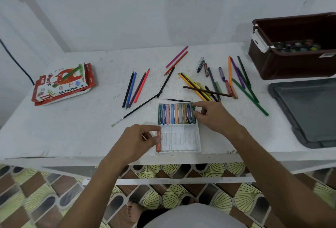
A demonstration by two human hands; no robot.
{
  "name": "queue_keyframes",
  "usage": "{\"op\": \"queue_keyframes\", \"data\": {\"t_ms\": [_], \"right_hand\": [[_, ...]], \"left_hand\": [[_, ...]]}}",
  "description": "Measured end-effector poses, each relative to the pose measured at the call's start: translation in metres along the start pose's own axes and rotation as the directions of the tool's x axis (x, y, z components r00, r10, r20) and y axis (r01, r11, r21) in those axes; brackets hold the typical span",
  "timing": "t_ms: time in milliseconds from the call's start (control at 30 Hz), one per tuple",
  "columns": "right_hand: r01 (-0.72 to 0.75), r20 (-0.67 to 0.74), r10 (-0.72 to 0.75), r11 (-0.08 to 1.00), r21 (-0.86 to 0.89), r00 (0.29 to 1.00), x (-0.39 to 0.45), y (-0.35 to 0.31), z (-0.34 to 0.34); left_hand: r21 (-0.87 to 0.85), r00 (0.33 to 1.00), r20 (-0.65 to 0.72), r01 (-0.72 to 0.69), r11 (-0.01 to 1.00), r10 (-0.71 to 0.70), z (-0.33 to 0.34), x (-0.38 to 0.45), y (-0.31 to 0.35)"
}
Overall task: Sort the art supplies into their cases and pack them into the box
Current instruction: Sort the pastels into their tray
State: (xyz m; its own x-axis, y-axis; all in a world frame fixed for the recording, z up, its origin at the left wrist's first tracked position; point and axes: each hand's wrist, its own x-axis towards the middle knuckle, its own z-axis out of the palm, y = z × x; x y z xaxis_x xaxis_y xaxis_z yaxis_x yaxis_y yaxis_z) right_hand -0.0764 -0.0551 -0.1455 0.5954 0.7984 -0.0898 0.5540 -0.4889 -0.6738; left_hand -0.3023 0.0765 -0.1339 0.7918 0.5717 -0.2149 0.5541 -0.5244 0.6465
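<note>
The brown box [294, 63] runs off the right edge, its far end unseen; the paint pots [298, 46] inside are too dark and blurred to count. Just below the box, the grey lid [309, 111] is also cut off at the right. The right hand [216, 116] covers the pastel tray's [180, 144] upper right corner.

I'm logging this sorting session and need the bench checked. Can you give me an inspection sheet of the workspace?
Surface: white table, scuffed.
Job's things: clear pastel tray, far row filled, near row holding only an orange pastel; brown box holding paint pots.
Clutter: loose coloured pencils, paintbrush, oil pastels carton, grey lid.
Hands: left hand pinches the orange pastel; right hand fingers a green pastel.
Cables: black cable, left wall.
Surroundings: white wall, patterned floor.
</note>
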Motion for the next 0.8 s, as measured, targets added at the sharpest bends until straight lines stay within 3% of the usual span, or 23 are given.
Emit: {"op": "queue_keyframes", "data": {"t_ms": [500, 667, 800], "right_hand": [[0.036, 0.028, -0.037, 0.999, 0.017, 0.999, 0.005, 0.006, -0.003], [-0.017, -0.142, 0.026, 0.998, 0.065, 0.989, 0.013, 0.021, -0.030], [-0.082, -0.256, 0.072, 0.996, -0.031, 0.964, 0.032, 0.039, -0.056]], "left_hand": [[0.076, 0.995, 0.103, 0.003, 0.997, -0.011, -0.015, 0.026, 0.006], [0.076, 0.996, 0.033, -0.084, 0.994, 0.082, -0.024, 0.077, 0.037], [0.071, 0.991, -0.021, -0.132, 0.989, 0.134, -0.018, 0.138, 0.063]]}}
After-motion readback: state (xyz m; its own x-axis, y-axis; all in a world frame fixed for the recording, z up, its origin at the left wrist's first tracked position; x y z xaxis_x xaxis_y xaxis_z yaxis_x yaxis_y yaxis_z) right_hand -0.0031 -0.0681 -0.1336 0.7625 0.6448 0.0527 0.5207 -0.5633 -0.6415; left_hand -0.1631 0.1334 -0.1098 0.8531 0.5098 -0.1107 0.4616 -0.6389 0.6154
